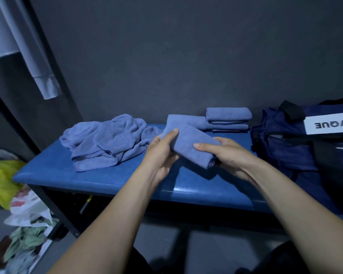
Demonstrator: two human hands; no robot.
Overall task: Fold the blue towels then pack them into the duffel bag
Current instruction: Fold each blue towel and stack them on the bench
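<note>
A folded blue towel (188, 141) is held just above the blue bench (71, 175). My left hand (161, 153) grips its left side, thumb on top. On the towel's right end my right hand (224, 153) holds it, thumb across the top and fingers underneath. A heap of unfolded blue towels (105, 141) lies on the bench to the left. Against the wall at the back stands a stack of folded blue towels (228, 119). The navy duffel bag (297, 147) sits on the bench's right end, with a white label on its side.
A dark wall rises right behind the bench. A dark metal post (48, 192) slants down at the left. Plastic bags and loose clothes (18, 206) lie on the floor at the lower left. Pale fabric (24, 48) hangs at the upper left.
</note>
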